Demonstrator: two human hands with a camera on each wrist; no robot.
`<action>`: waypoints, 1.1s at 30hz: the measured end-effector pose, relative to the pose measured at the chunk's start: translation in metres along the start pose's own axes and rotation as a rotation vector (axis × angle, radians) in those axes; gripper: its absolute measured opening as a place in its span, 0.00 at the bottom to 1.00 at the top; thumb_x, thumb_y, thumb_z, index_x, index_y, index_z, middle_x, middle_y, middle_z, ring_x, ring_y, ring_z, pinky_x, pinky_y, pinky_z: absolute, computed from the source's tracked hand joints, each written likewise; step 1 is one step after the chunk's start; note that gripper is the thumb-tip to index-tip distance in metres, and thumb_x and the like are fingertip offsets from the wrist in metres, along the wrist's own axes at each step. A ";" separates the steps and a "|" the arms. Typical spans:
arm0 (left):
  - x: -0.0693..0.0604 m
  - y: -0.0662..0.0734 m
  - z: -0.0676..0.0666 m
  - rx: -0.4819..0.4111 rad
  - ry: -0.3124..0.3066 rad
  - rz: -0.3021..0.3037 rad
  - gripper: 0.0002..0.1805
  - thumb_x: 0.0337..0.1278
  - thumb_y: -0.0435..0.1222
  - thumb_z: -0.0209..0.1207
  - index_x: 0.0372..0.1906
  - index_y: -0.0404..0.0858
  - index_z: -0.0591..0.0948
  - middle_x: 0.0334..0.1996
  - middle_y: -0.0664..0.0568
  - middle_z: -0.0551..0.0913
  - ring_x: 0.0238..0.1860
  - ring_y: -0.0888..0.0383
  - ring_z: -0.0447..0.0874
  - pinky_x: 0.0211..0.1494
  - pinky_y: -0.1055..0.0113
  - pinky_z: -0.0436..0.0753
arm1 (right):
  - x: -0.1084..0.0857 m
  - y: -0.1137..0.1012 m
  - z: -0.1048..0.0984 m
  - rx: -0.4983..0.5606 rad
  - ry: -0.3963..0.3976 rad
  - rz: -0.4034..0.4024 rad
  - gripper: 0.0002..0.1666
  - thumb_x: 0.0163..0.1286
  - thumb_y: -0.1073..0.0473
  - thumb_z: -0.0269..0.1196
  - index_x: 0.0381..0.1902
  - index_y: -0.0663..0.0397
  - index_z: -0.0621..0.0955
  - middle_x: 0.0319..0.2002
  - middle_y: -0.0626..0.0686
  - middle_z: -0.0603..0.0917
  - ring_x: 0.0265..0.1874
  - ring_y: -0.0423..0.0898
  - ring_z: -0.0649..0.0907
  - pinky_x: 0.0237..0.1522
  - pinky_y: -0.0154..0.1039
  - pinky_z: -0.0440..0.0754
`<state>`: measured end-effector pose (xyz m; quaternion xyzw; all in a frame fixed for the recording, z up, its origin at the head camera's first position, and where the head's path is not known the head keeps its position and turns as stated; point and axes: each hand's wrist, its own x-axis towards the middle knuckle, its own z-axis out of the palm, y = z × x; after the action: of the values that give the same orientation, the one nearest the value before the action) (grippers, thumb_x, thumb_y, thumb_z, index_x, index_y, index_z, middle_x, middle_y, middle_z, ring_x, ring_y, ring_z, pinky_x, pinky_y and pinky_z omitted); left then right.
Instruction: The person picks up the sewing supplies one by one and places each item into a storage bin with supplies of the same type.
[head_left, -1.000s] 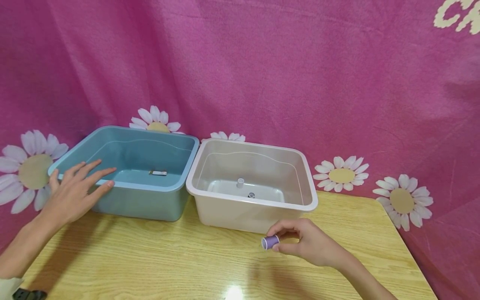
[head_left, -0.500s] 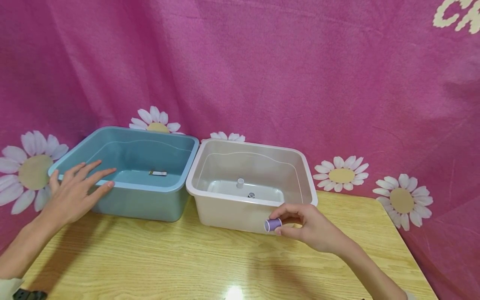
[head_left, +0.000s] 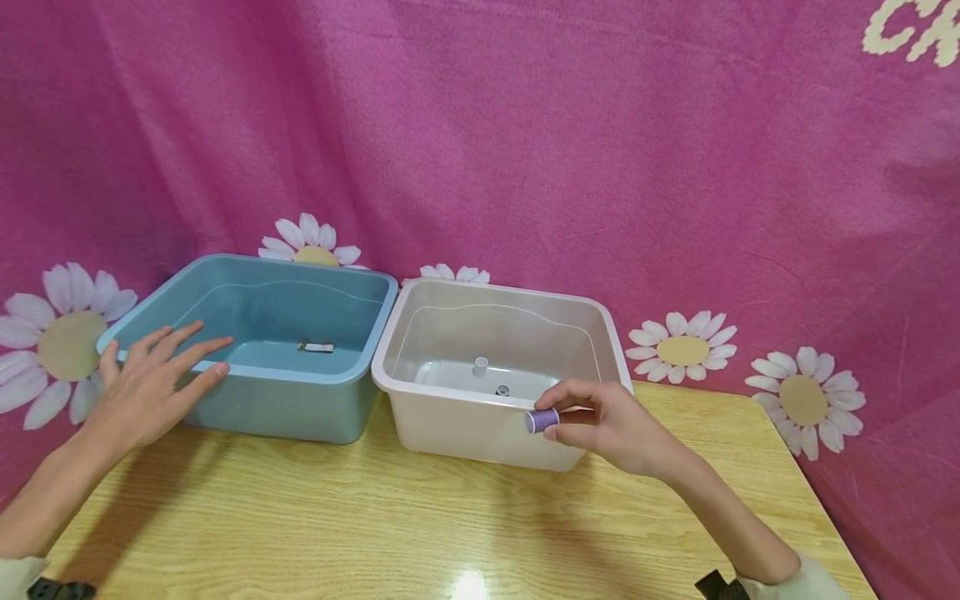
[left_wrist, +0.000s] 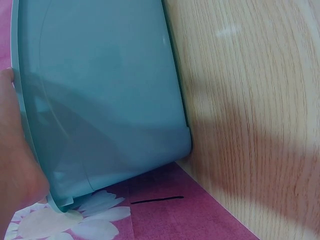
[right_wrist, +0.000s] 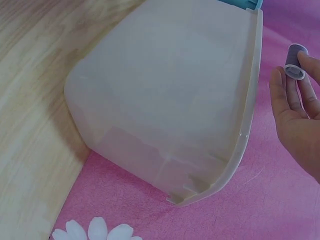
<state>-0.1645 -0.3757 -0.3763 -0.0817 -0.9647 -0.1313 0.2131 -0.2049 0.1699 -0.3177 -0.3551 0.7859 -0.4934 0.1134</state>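
Note:
Between the thumb and fingers of my right hand is a small spool of purple thread with white ends. It is held near the front rim of the beige bin, towards that bin's right side. The right wrist view shows the same thread spool pinched at the fingertips. My left hand rests with spread fingers on the front rim of the blue bin. Inside the beige bin lie a small white spool and a small dark round piece, partly hidden by the rim.
A small white and brownish flat piece lies in the blue bin. Both bins stand side by side on a wooden table. Behind hangs a pink cloth printed with daisies.
My right hand has risen with the purple thread spool from in front of the beige bin to its front rim. The left hand has stayed in place.

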 end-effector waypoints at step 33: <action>-0.001 -0.001 0.001 -0.008 0.010 0.010 0.26 0.72 0.52 0.52 0.66 0.44 0.75 0.69 0.33 0.65 0.66 0.26 0.56 0.61 0.24 0.29 | 0.045 0.008 -0.023 -0.063 0.089 0.052 0.13 0.62 0.74 0.68 0.45 0.67 0.83 0.42 0.59 0.84 0.45 0.54 0.85 0.47 0.38 0.83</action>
<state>-0.1638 -0.3762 -0.3779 -0.0867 -0.9627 -0.1343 0.2182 -0.2531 0.1573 -0.3053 -0.3155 0.8142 -0.4808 0.0799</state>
